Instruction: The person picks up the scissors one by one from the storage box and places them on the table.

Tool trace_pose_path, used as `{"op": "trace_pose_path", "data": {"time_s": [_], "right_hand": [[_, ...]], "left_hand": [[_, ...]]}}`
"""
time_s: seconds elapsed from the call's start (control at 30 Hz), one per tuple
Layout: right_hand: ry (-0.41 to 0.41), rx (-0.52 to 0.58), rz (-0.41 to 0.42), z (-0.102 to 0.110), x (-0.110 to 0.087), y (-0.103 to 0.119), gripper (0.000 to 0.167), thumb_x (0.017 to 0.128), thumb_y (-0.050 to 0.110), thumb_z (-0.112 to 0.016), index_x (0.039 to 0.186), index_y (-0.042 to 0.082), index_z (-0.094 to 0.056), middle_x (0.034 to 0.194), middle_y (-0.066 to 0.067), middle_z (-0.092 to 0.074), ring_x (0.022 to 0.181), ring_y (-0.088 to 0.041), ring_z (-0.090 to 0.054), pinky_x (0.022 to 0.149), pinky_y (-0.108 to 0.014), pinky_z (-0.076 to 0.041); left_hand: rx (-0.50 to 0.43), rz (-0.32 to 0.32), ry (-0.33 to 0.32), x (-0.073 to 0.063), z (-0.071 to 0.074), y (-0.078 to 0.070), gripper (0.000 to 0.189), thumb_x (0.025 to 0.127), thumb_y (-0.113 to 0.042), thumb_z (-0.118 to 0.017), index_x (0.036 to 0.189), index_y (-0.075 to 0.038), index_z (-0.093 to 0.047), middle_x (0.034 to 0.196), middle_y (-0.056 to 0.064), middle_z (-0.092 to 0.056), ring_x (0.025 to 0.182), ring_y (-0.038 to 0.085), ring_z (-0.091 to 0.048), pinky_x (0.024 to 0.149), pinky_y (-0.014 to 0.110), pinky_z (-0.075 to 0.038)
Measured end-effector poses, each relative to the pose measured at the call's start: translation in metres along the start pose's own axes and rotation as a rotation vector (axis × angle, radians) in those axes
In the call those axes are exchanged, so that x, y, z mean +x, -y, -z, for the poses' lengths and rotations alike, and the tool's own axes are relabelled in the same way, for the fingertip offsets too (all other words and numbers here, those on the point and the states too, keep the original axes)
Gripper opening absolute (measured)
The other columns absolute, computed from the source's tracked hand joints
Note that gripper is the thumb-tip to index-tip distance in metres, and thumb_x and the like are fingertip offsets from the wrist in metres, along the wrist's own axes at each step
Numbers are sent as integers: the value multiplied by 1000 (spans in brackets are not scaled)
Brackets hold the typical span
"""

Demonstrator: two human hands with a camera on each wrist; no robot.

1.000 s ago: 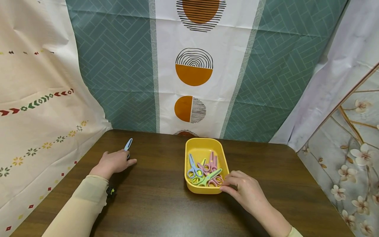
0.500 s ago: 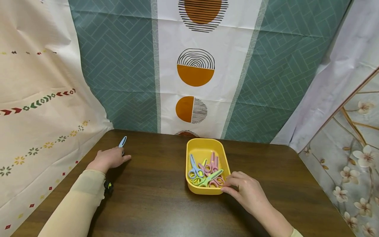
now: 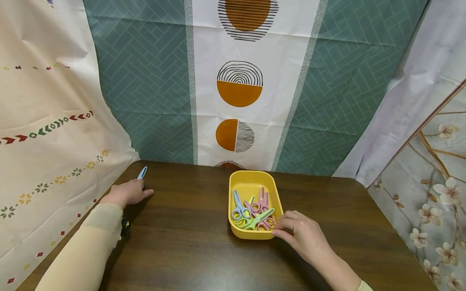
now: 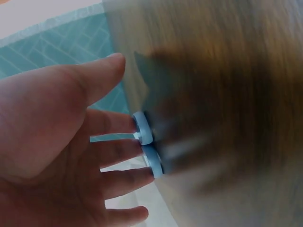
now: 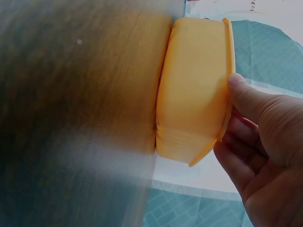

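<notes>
At the table's far left, light blue scissors [image 3: 142,172] lie beneath my left hand [image 3: 125,193], blade pointing away. The left wrist view has the fingers nearly straight, their tips touching the scissors' blue finger loops [image 4: 152,161], while the thumb stands off to the side. My right hand [image 3: 302,234] pinches the near right corner of a yellow bin [image 3: 251,186]; in the right wrist view its thumb presses on the bin's rim [image 5: 232,56]. Inside the bin are blue scissors [image 3: 237,199], green scissors [image 3: 260,217], pink scissors [image 3: 261,198] and some yellow ones, overlapping one another.
The dark wooden table [image 3: 189,226] spreads between and around the hands. Behind it hangs a teal and white patterned cloth [image 3: 160,101]. A cream cloth [image 3: 47,161] borders the left edge, and a floral cloth [image 3: 437,218] the right.
My left hand has moved left along the table, and the light blue scissors have slid with it. The right hand stays on the bin's corner, and the bin keeps its place.
</notes>
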State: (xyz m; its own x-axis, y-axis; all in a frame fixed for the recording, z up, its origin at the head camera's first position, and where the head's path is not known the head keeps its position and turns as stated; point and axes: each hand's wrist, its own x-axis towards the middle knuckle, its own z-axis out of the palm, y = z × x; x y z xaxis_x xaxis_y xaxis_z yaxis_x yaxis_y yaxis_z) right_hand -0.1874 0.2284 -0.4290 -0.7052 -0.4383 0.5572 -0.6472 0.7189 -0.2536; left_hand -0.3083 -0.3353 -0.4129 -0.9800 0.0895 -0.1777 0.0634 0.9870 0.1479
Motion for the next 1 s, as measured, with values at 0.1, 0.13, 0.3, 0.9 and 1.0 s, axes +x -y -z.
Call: {"op": "trace_pose_path", "data": {"time_s": [0.1,0.13,0.3,0.9,1.0], "right_hand": [[2,1,0,0,0,0,22,80,26,-99,88,33,-80,94,26,-66,86,1,-60,74,-28,-58],[2,0,1,0,0,0,22,80,26,-99,88,33,-80,94,26,-66,86,1,-60,74,-29,-58],[4,-4,-8,0,0,0,23,79,25,-100,88,33,-80,93,27,-65,86,1,-60,74,-28,-58],[-4,8,5,0,-1,1,23,80,26,-99,88,35,-79,94,26,-66,87,2,-61,75,-29,-59],[-10,1,16,0,-1,0,24,80,27,-99,87,36,-79,94,27,-66,88,3,-61,76,-28,-58]], "left_hand": [[1,9,2,0,2,4,65,113,-46,-58,135,15,-55,145,44,-51,134,65,-52,102,87,-36],[3,7,2,0,2,6,65,113,-46,-58,134,16,-55,144,45,-52,132,65,-53,101,86,-38],[7,3,-2,-1,6,9,62,113,-46,-58,127,14,-57,127,40,-61,117,58,-63,92,75,-48],[22,20,-11,3,7,10,53,115,-47,-53,97,2,-67,91,17,-67,91,41,-69,93,78,-47],[8,18,-33,5,6,12,57,115,-47,-52,96,3,-69,93,20,-68,91,43,-69,93,77,-48]]}}
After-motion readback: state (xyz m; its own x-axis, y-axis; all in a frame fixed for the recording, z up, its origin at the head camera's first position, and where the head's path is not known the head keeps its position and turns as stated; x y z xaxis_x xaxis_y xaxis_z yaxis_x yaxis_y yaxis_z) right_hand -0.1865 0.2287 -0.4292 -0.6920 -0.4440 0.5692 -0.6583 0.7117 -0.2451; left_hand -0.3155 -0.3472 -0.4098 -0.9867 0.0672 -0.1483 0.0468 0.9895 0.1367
